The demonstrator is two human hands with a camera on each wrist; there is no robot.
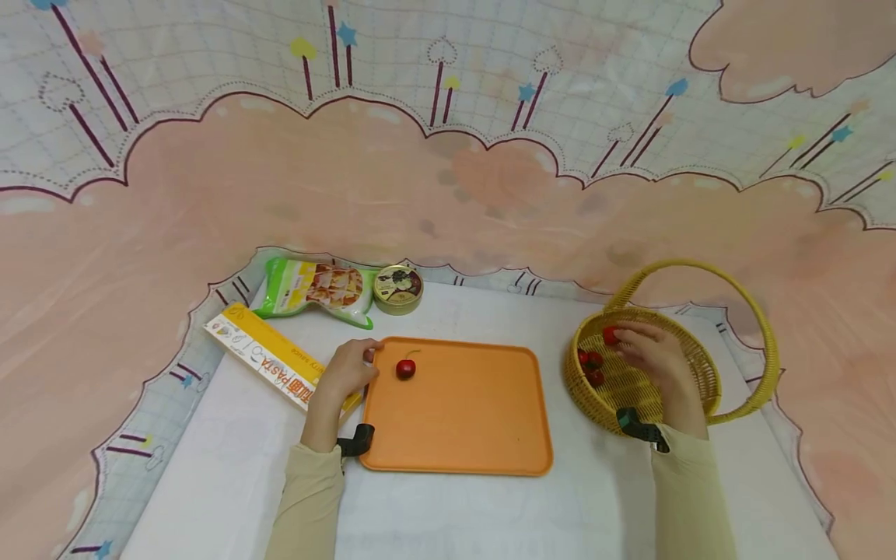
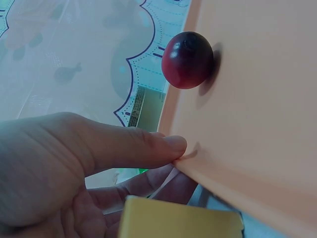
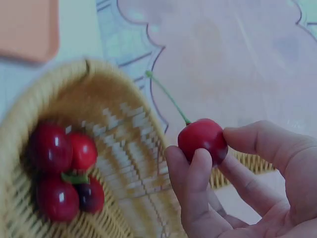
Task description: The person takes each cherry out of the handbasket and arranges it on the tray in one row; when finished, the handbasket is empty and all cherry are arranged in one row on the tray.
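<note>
My right hand [image 1: 654,358] pinches a red cherry [image 3: 203,141] with a green stem between thumb and fingertips, over the yellow wicker basket [image 1: 577,389]. Several dark red cherries [image 3: 54,196] lie together at the left side inside the basket. My left hand [image 1: 346,373] grips the rim of the orange tray [image 1: 458,420] at its far left corner, thumb on top and fingers beneath, as the left wrist view shows. One cherry [image 1: 405,369] with a stem sits on the tray close to that hand.
A yellow and white pasta box [image 1: 269,358] lies left of the tray, partly behind the left forearm. Farther back are a green snack bag [image 1: 315,288] and a round tin [image 1: 398,289]. The basket's tall handle [image 1: 770,350] arches up on the right.
</note>
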